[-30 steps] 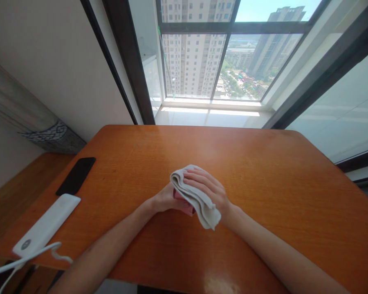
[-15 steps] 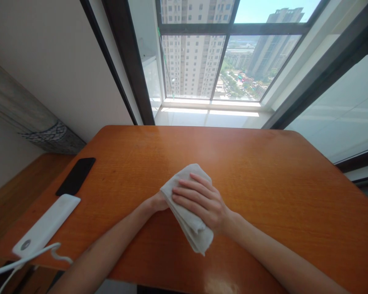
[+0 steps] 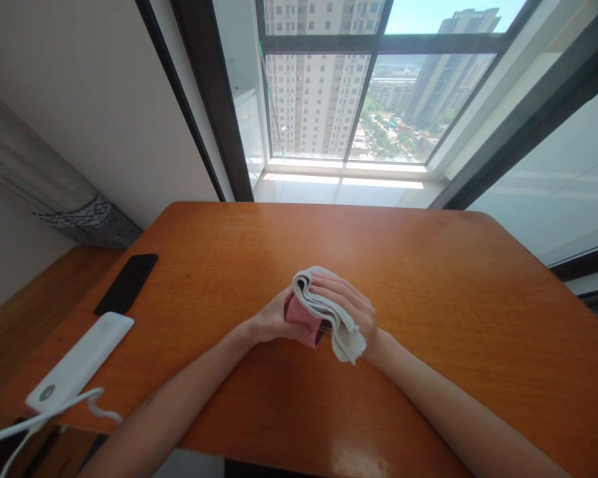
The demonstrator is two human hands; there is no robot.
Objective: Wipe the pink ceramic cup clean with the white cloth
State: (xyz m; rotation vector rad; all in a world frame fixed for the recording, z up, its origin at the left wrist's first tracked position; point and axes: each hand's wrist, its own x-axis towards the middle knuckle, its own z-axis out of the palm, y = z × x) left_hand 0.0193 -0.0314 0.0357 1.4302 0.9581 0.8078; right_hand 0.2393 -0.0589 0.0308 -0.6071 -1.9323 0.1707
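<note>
Orange wooden tabletop [image 3: 408, 279], rounded corners. Near left edge: black smartphone [image 3: 127, 284]; just below it, white power strip [image 3: 80, 362], white cable [image 3: 54, 411] trailing over the edge.

Folded cloth [image 3: 323, 309] hides most of the pink object [image 3: 299, 320].

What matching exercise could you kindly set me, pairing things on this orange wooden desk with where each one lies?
Things:
1. Black smartphone
2. White oblong plastic device
3. Folded off-white cloth
4. Pink item

Places:
A. Under the right hand
B. In the left hand
C. At the near left corner of the orange wooden desk
D. On the desk, just beyond the device

Pairs: 1-D, 2-C, 3-A, 4-B
</note>
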